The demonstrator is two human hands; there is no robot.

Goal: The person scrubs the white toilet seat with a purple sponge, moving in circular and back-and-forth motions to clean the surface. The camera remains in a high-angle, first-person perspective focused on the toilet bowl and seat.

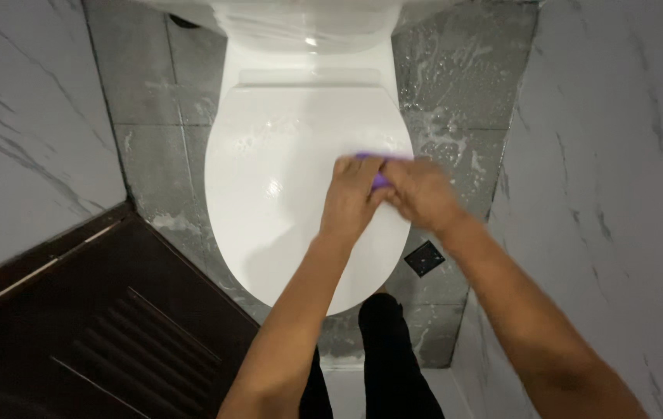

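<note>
Both the left hand [353, 194] and the right hand [418, 192] close together on a small purple sponge [379, 180], pressed to the right edge of the wet toilet lid [285, 178]. It looks soft, light and slippery; best pinched across its middle.

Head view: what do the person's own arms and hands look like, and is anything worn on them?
Both forearms are bare up to the frame edge: no sleeves, gloves, watch or bracelets show. The left hand and right hand appear to carry no rings, though motion blur hides fine detail. Below them, dark trousers show.
</note>
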